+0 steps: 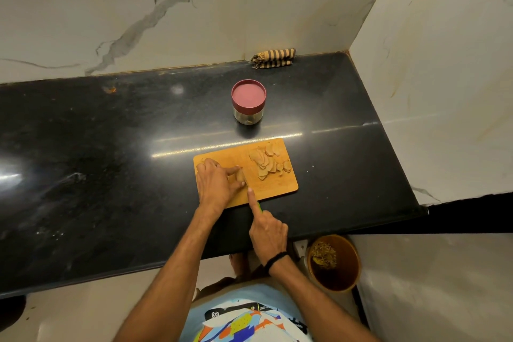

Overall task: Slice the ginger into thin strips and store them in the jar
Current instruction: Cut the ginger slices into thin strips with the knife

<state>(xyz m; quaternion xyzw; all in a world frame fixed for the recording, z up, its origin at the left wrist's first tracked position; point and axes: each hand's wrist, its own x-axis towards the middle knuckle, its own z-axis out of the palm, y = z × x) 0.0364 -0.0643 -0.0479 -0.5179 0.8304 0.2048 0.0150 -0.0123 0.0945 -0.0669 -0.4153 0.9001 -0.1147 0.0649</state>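
Just one view is given here, shot from a wide-angle camera worn on the head. Everything is looked at from above, facing forward and steeply down over a dark countertop (pixel 111 147). The cutting board (pixel 277 189) is framed near the middle and fairly close, with the jar (pixel 249 100) just beyond it. A marble wall (pixel 138 8) is taken in across the top and right. The wearer's own shirt (pixel 244 322) and a brown bucket (pixel 344 272) on the floor are caught along the bottom.
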